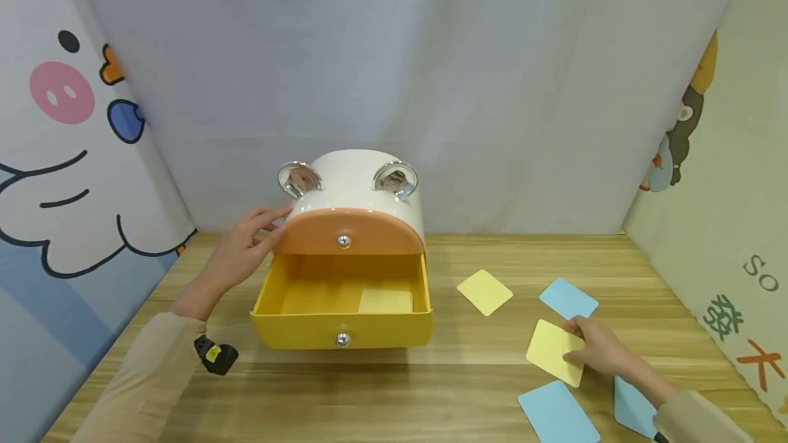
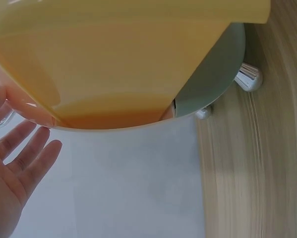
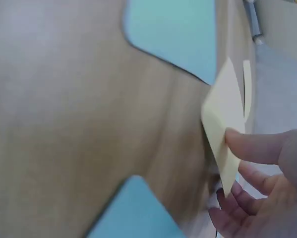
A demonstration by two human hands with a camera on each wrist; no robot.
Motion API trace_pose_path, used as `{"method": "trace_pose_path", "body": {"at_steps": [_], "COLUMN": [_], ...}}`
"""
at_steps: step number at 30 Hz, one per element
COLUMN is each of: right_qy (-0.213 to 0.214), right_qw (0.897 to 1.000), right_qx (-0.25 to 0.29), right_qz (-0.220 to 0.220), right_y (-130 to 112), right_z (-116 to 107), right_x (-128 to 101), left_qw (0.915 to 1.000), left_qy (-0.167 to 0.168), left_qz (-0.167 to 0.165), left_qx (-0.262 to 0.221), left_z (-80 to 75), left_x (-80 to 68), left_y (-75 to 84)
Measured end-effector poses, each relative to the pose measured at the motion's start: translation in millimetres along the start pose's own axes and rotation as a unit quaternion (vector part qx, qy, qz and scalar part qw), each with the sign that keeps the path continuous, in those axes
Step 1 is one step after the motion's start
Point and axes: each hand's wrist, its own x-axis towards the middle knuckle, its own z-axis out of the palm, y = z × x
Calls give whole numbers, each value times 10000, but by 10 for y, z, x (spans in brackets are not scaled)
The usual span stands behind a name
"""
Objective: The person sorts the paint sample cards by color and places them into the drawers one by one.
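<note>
Yellow card (image 1: 553,352) pinched in right hand (image 1: 598,347).

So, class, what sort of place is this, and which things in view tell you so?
Probably a staged tabletop booth rather than a lived-in room: a wooden table is boxed in by a plain white curtain and cartoon-printed panels, with only a bear-eared drawer box and coloured cards laid out.

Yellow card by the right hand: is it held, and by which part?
Yes. The right hand pinches the yellow card at its right edge, thumb on top. The left hand only touches the storage box.
</note>
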Motion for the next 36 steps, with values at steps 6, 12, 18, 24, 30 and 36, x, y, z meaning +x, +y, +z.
{"method": "trace_pose_path", "body": {"at_steps": [6, 12, 18, 24, 30, 36], "right_qy": [-980, -1169, -1342, -1404, -1391, -1253], "right_qw": [9773, 9660, 9641, 9663, 9662, 9707], "right_qx": [1737, 2122, 2205, 2141, 2171, 2046], "right_qz": [719, 901, 617, 271, 21, -117], "right_y": [20, -97, -337, -678, -1047, -1466], "right_z": [-156, -325, -510, -692, -818, -878], "right_x": [112, 233, 366, 506, 598, 690], "left_qw": [10000, 9998, 9998, 9998, 9999, 10000], "left_qy": [-22, -92, -100, -93, -55, -21], "left_qz": [-27, -119, -136, -151, -97, -87], "left_qx": [-24, -89, -88, -43, 40, 30], "left_z": [4, 0, 3, 4, 18, 15], "left_x": [5, 5, 12, 18, 27, 17], "left_y": [4, 20, 19, 9, -11, -20]}}
